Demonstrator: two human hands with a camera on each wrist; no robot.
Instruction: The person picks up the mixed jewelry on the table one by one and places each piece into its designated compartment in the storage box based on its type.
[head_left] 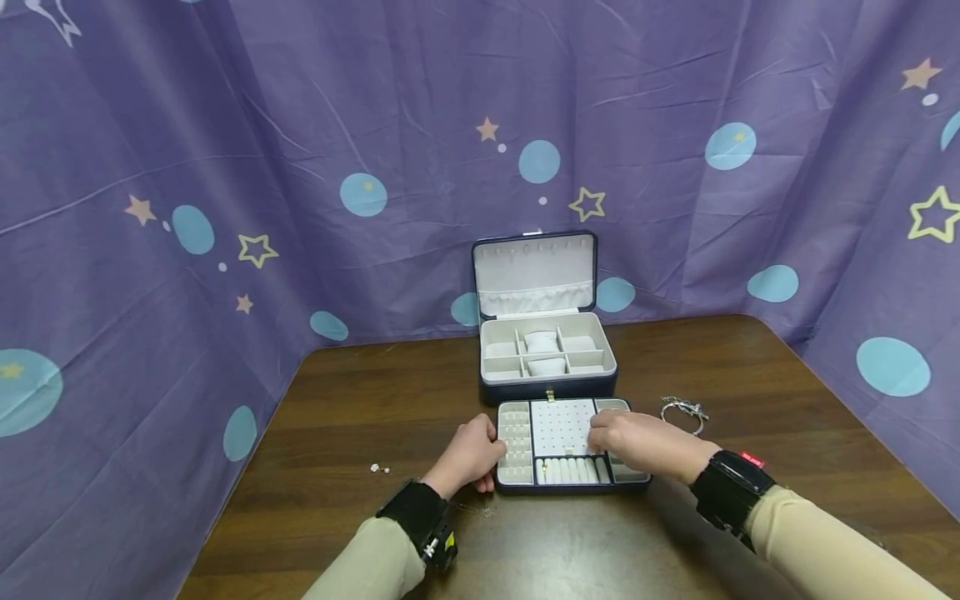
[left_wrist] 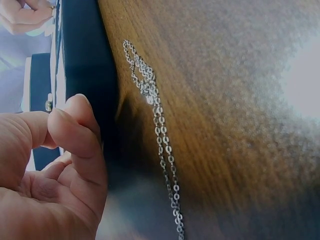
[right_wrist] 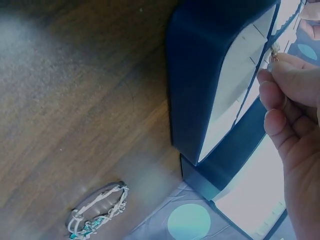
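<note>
We pinch a small gold-coloured jewellery piece [right_wrist: 274,51] between the fingers of our right hand [head_left: 628,439], at the right side of a navy, white-lined rectangular tray [head_left: 573,489]; our left hand [head_left: 468,454] curls its fingers at the tray's left edge, gripping or merely touching, we cannot tell; a silver link chain [left_wrist: 168,149] lies near the tray's near left corner; a silver-and-teal bracelet [right_wrist: 92,226] lies toward the brown wooden counter's [head_left: 390,392] right edge.
</note>
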